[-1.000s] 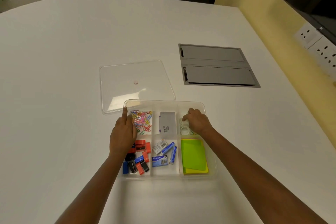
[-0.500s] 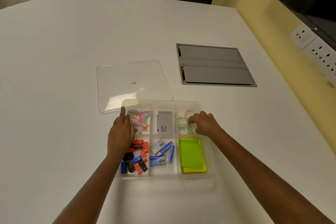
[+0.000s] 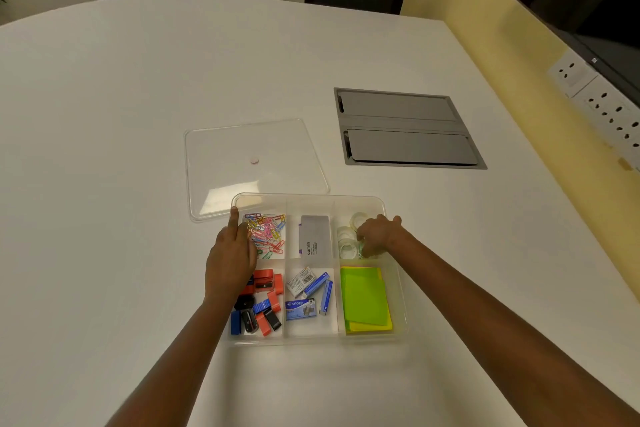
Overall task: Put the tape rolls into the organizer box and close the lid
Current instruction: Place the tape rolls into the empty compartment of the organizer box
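Observation:
A clear organizer box (image 3: 308,198) with six compartments sits on the white table in front of me. Several clear tape rolls (image 3: 347,240) lie in its far right compartment. My right hand (image 3: 379,235) is inside that compartment with curled fingers touching the rolls; whether it grips one I cannot tell. My left hand (image 3: 231,256) rests flat on the box's left edge, forefinger pointing at the far left corner. The clear lid (image 3: 254,163) lies flat on the table just behind the box, overlapped by the box's far left corner.
The other compartments hold coloured paper clips (image 3: 266,231), a grey stamp pad (image 3: 314,236), staple boxes (image 3: 309,292), sharpeners (image 3: 261,305) and green sticky notes (image 3: 364,298). A grey cable hatch (image 3: 405,128) is set in the table at the back right. Wall sockets (image 3: 602,100) are at right.
My right hand has shifted right within the tape compartment, uncovering the rolls it had covered. The left hand stays on the box's left edge.

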`<control>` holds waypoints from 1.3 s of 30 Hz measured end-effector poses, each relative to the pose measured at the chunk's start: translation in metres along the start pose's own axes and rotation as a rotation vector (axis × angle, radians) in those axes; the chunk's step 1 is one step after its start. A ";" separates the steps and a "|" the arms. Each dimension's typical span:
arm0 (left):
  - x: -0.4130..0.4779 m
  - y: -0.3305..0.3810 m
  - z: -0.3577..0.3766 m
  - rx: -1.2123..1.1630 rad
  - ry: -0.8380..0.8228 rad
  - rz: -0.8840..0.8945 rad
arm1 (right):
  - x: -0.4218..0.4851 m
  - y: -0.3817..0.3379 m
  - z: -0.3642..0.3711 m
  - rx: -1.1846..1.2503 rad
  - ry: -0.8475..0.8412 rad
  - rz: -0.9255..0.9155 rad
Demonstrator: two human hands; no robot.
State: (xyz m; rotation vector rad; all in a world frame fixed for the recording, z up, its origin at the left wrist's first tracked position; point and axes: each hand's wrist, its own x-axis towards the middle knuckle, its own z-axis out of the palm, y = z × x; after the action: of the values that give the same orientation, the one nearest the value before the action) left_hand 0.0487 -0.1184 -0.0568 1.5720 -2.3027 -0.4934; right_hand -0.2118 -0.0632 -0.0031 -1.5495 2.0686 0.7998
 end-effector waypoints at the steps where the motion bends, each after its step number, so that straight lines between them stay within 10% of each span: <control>1: 0.000 0.000 0.000 0.000 -0.001 0.000 | -0.001 0.001 0.000 0.049 0.004 -0.005; 16: 0.000 0.000 0.000 -0.004 0.007 -0.007 | 0.003 -0.010 0.016 0.284 0.469 0.117; 39: 0.000 0.001 -0.002 0.002 -0.001 0.000 | -0.001 -0.022 0.028 0.147 0.350 0.210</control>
State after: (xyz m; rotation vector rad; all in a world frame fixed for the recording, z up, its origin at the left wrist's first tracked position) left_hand 0.0488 -0.1181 -0.0551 1.5724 -2.3044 -0.4924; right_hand -0.1900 -0.0480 -0.0274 -1.4920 2.5113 0.4541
